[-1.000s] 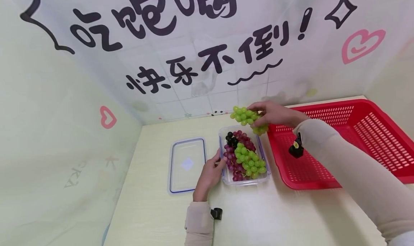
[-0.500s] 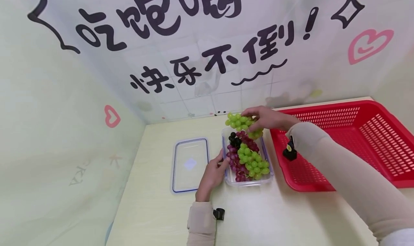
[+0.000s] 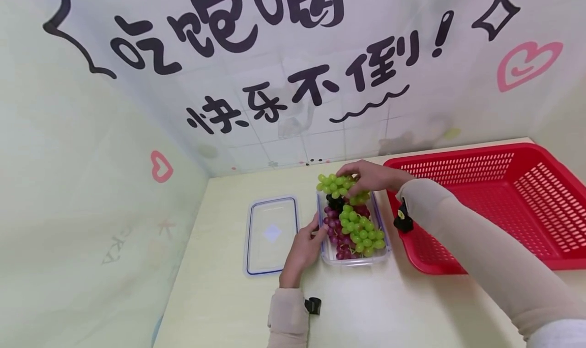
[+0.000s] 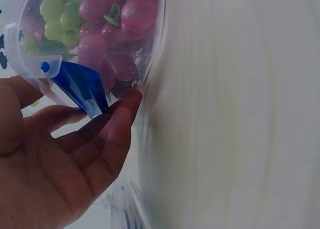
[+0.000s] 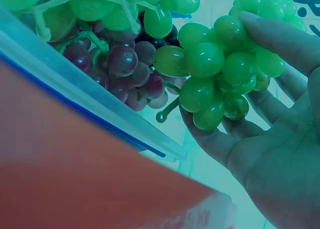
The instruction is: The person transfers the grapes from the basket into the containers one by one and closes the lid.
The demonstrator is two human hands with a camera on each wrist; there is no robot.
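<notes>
A clear plastic food container (image 3: 359, 261) holds a bunch of green grapes (image 3: 362, 231), purple grapes (image 3: 334, 225) and black grapes (image 3: 335, 202). My left hand (image 3: 303, 249) grips its left side, thumb at the rim. In the left wrist view, fingertips meet the blue latch flap (image 4: 82, 89) hanging down that side. Over the container's far end, my right hand (image 3: 373, 175) holds another green grape bunch (image 3: 335, 185). The right wrist view shows fingers beneath this bunch (image 5: 215, 64) and the thumb on top, with purple grapes (image 5: 122, 61) close by in the container.
The container's lid (image 3: 272, 233), clear with a blue seal, lies flat on the table left of the container. A red perforated basket (image 3: 480, 195) stands to the right, under the right forearm. A printed sheet (image 3: 256, 149) rises behind the table.
My right hand has brought the green grape bunch left and down, from beyond the container to low over its far end, covering grapes there. The left hand keeps its grip; the view shifted slightly.
</notes>
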